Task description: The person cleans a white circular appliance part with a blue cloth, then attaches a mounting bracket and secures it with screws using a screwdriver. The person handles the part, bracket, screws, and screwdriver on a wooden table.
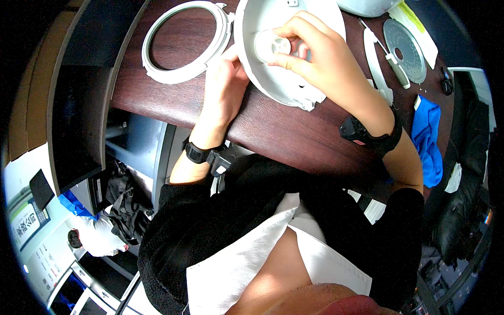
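Note:
A white, bowl-shaped plastic housing rests tilted at the table's near edge, its hollow side facing me. My left hand holds it by its left rim, with the fingertips partly hidden behind it. Inside the hollow, my right hand pinches a small white spoked knob between thumb and fingers, at a round raised seat. To the left of my left hand lies a large white plastic ring with small tabs on its edge.
Right of the housing lie a curved white strip, a screwdriver, a grey translucent disc and a blue cloth. A white vessel stands at the far edge. The dark wooden table curves toward me.

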### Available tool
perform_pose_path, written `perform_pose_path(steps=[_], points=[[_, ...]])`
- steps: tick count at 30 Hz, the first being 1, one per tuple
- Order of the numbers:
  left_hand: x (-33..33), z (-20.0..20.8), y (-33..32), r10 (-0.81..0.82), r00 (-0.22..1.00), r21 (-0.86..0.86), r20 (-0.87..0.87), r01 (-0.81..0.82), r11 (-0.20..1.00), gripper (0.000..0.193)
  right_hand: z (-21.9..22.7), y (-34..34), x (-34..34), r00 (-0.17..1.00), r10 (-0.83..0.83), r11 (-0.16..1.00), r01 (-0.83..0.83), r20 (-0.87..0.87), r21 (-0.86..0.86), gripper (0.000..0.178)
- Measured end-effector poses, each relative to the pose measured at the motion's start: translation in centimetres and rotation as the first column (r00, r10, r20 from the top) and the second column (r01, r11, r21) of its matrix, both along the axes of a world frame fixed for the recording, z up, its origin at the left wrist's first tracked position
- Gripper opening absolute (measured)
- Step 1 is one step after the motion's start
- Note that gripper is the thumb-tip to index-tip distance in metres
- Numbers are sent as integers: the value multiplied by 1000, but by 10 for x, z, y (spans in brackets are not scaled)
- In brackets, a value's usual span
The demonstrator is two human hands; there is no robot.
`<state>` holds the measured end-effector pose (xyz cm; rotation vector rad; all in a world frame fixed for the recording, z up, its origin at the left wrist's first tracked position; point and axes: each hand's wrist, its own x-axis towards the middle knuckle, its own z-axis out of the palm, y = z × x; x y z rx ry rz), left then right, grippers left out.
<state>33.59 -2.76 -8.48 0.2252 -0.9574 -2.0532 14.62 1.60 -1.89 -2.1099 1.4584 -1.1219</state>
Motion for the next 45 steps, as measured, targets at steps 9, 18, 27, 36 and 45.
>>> perform_pose_path(steps=[9,18,27,36,45], points=[[-5,5,4,291,885,-196,363,-233,952,38,-18,-11,1,996,82,996,-83,-41,-29,33],[-1,5,8,419,818,-340,395,-293,893,29,2,-23,6,993,99,994,-102,69,44,16],[4,1,12,615,697,-597,368,-330,731,34,9,-13,18,972,102,968,-146,-212,-205,13],[3,1,9,650,678,-636,345,-341,692,35,-6,-14,23,977,-21,998,8,210,63,18],[-3,4,8,593,745,-479,306,-418,772,30,-7,-10,23,969,-42,965,-25,-245,-262,30]])
